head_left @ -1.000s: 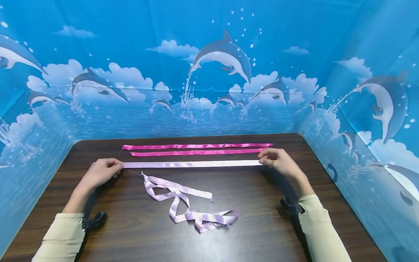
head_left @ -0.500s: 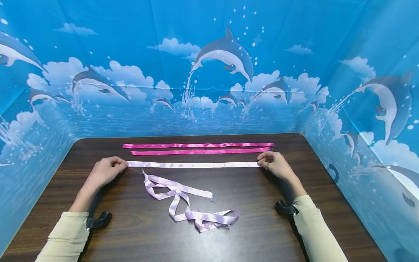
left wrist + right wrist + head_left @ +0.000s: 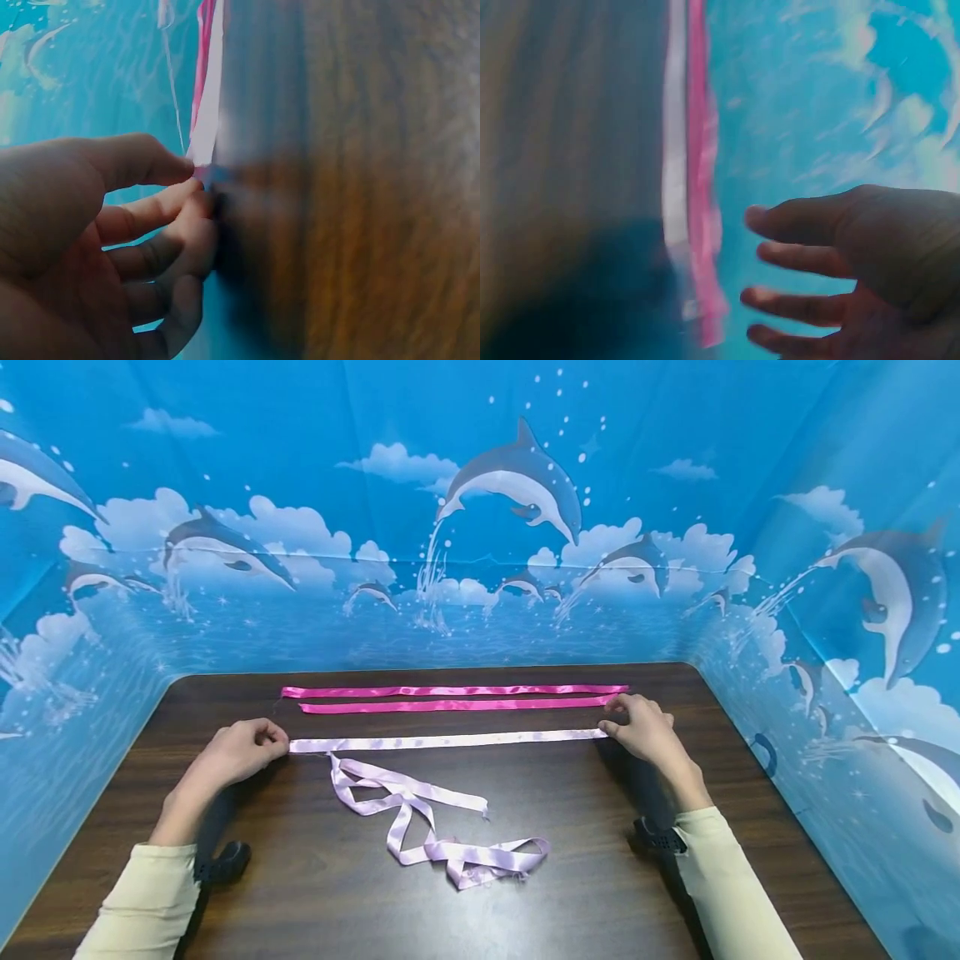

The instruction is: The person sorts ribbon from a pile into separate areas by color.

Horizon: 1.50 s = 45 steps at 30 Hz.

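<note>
A pale lilac satin ribbon [image 3: 442, 742] stretches straight from left to right across the table. My left hand [image 3: 236, 752] pinches its left end between thumb and fingertips, as the left wrist view also shows. At the other end, my right hand [image 3: 645, 727] hovers with thumb and fingers apart. In the right wrist view, the fingers [image 3: 795, 307] hold nothing, and the ribbon's white end [image 3: 675, 202] lies apart from them. Behind run two bright pink ribbons, the farther one [image 3: 450, 691] and the nearer one [image 3: 457, 705], roughly parallel to the lilac one.
A longer lilac ribbon [image 3: 487, 858] lies loosely looped with frayed ends in front of the straight one. The dark wooden table [image 3: 315, 893] meets a blue dolphin-print cloth [image 3: 450, 643] at the back and sides.
My right hand has let go of the ribbon's right end and lifted slightly. The lilac ribbon has sagged a little at the left, now overlapping the tip of the looped ribbon.
</note>
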Tool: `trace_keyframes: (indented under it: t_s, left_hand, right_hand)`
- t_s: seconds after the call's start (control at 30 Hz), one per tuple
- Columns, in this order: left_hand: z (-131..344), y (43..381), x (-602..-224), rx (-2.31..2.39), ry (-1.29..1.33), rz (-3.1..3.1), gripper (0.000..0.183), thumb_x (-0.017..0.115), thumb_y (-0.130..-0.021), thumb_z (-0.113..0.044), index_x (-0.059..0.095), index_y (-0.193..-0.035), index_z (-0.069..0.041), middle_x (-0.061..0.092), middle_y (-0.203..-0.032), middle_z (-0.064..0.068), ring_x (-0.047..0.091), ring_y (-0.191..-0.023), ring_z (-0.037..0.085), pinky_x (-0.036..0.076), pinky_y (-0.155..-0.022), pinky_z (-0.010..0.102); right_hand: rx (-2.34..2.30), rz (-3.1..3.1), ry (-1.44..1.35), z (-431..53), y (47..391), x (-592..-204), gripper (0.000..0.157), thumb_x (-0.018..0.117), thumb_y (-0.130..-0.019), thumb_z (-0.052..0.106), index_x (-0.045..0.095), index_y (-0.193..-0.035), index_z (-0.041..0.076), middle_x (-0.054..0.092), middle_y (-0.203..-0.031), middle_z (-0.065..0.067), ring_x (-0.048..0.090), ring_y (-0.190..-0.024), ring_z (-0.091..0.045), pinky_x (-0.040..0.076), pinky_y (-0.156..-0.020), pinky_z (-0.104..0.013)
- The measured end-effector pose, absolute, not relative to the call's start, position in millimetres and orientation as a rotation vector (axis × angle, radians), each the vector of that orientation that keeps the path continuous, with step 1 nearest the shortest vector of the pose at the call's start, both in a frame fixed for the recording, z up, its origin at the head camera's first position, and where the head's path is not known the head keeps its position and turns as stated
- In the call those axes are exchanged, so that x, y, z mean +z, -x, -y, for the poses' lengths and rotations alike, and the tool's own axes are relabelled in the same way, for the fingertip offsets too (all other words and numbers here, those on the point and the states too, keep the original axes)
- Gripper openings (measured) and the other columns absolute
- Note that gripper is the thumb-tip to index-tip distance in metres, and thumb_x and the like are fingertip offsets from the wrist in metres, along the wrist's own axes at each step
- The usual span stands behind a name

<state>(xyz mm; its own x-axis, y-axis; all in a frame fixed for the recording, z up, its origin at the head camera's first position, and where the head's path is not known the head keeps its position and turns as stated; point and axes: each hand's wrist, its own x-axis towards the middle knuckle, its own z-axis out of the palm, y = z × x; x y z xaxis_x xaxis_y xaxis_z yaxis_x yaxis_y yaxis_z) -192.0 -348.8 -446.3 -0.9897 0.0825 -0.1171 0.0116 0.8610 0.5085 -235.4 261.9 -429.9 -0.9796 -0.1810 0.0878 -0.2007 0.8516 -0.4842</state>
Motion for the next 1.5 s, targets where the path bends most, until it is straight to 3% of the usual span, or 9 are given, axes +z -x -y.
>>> trace_keyframes:
  t_s: [0.1, 0.27, 0.47, 0.6, 0.73, 1.0, 1.23, 1.4, 1.5]
  left_hand:
    - [352, 191, -439, 0.737, -0.075, -2.914, 0.029, 0.065, -0.096, -0.024, 0.066, -0.111, 0.001, 0.064, -0.091, 0.012, 0.057, -0.081, 0.028, 0.046, -0.067, 0.043]
    - [350, 181, -421, 0.609, -0.086, -2.991, 0.035, 0.064, -0.096, -0.019, 0.060, -0.122, 0.004, 0.063, -0.101, 0.022, 0.058, -0.089, 0.038, 0.047, -0.072, 0.059]
    - [318, 176, -405, 0.566, -0.223, -3.057, 0.028, 0.064, -0.095, -0.011, 0.064, -0.120, 0.003, 0.063, -0.100, 0.020, 0.057, -0.086, 0.035, 0.048, -0.073, 0.059]
    - [296, 174, -407, 0.581, -0.417, -2.950, 0.028, 0.063, -0.096, -0.009, 0.065, -0.123, -0.001, 0.065, -0.108, 0.018, 0.062, -0.097, 0.037, 0.048, -0.080, 0.060]
    - [284, 170, -413, 0.553, -0.477, -2.878, 0.031, 0.064, -0.096, -0.009, 0.064, -0.127, -0.003, 0.064, -0.117, 0.021, 0.061, -0.107, 0.043, 0.046, -0.085, 0.065]
    - [256, 165, -411, 0.555, -0.620, -3.031, 0.027, 0.063, -0.097, -0.012, 0.067, -0.123, -0.006, 0.066, -0.118, 0.016, 0.062, -0.112, 0.039, 0.041, -0.090, 0.068]
    - [235, 164, -420, 0.465, -0.783, -3.117, 0.022, 0.067, -0.095, -0.012, 0.071, -0.116, -0.009, 0.067, -0.108, 0.007, 0.063, -0.105, 0.031, 0.044, -0.088, 0.060]
    - [231, 163, -428, 0.449, -0.850, -3.108, 0.018, 0.069, -0.094, -0.011, 0.072, -0.111, -0.009, 0.067, -0.103, 0.003, 0.063, -0.091, 0.022, 0.048, -0.078, 0.054]
    - [230, 163, -430, 0.456, -0.880, -3.075, 0.015, 0.070, -0.093, -0.010, 0.072, -0.108, -0.010, 0.067, -0.100, 0.001, 0.062, -0.086, 0.017, 0.049, -0.073, 0.050]
  right_hand:
    - [0.725, 2.990, -0.419, -243, 222, -405, 0.036, 0.075, -0.094, 0.021, 0.066, -0.121, 0.000, 0.062, -0.122, -0.024, 0.052, -0.117, -0.049, 0.032, -0.094, -0.068]
    - [0.783, 2.984, -0.797, -188, 194, -388, 0.036, 0.072, -0.097, 0.023, 0.065, -0.124, 0.001, 0.068, -0.119, -0.016, 0.062, -0.113, -0.036, 0.046, -0.096, -0.054]
    - [0.599, 3.028, -1.146, -106, 159, -405, 0.052, 0.067, -0.099, 0.041, 0.059, -0.138, 0.007, 0.064, -0.130, -0.008, 0.059, -0.120, -0.027, 0.046, -0.099, -0.047]
    - [0.458, 2.993, -1.339, -70, 145, -423, 0.064, 0.061, -0.100, 0.050, 0.049, -0.150, 0.013, 0.049, -0.148, -0.010, 0.046, -0.135, -0.028, 0.037, -0.109, -0.048]
    - [0.368, 2.942, -1.445, -57, 135, -436, 0.068, 0.062, -0.099, 0.051, 0.047, -0.153, 0.012, 0.046, -0.152, -0.012, 0.042, -0.139, -0.029, 0.035, -0.110, -0.049]
    - [0.415, 2.898, -1.402, -68, 127, -441, 0.048, 0.067, -0.098, 0.043, 0.065, -0.134, 0.011, 0.056, -0.140, -0.007, 0.049, -0.129, -0.023, 0.040, -0.104, -0.043]
    - [0.424, 2.848, -1.326, -77, 130, -444, 0.032, 0.068, -0.099, 0.034, 0.070, -0.121, 0.011, 0.062, -0.123, -0.004, 0.057, -0.113, -0.022, 0.046, -0.093, -0.041]
    - [0.444, 2.831, -1.155, -79, 136, -446, 0.024, 0.073, -0.095, 0.029, 0.071, -0.112, 0.011, 0.066, -0.102, -0.001, 0.064, -0.091, -0.019, 0.052, -0.076, -0.039]
    - [0.446, 2.872, -1.054, -79, 137, -447, 0.021, 0.077, -0.092, 0.029, 0.072, -0.103, 0.012, 0.062, -0.090, 0.001, 0.060, -0.076, -0.016, 0.051, -0.064, -0.035]
